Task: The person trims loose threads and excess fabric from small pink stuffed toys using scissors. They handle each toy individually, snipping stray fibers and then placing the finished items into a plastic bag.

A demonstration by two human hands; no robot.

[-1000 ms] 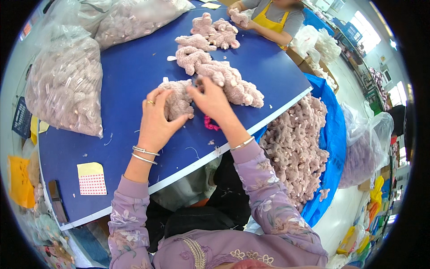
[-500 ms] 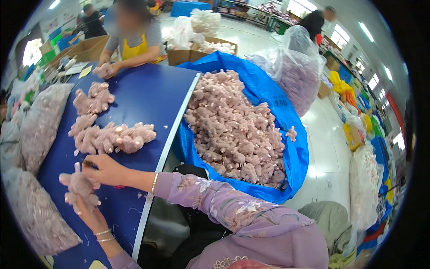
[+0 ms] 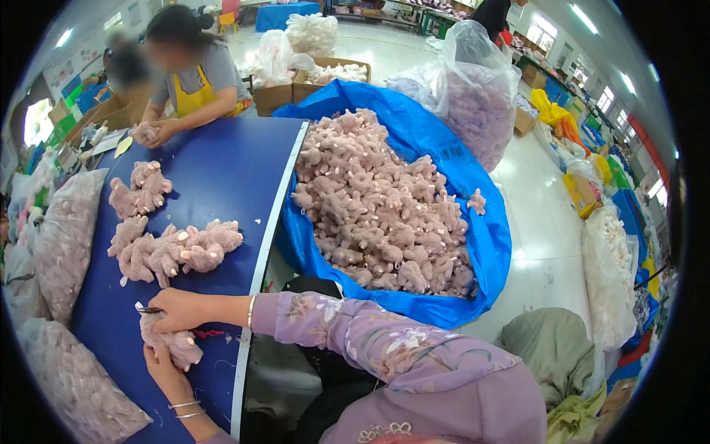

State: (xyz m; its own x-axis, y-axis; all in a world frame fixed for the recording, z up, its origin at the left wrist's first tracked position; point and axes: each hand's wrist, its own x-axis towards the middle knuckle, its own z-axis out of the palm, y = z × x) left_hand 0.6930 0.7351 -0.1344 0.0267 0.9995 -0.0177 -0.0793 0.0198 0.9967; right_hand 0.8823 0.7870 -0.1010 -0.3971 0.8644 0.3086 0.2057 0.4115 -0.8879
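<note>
Left-hand grip: left hand (image 3: 164, 371) is curled under the lower end of a dusty-pink, fuzzy plush piece (image 3: 171, 346), supporting it from the near side.
Right-hand grip: right hand (image 3: 177, 308) is closed around a slim, dark, metal-looking hand tool (image 3: 151, 310); the hand covers part of the plush's upper end, and whether it also pinches the fabric cannot be told.
Plush location: between both hands, over the near part of the blue-topped, white-edged table (image 3: 214, 163); contact with the surface cannot be confirmed.
Plush handling: judged light, soft and compressible, with a non-slip pile and low breakage risk; limp sections may fold under pressure.
Hold point: thick body, best taken with a full, gentle grasp; the small white tag (image 3: 139, 305) is judged too thin to carry the load.
Plush long axis: upper left to lower right of the view.
Plush direction: tag end toward upper left, beside the tool; head end cannot be identified.
Adjacent stock: dusty-pink fuzzy plush cluster (image 3: 203, 248) on the table, just beyond the right hand.
</note>
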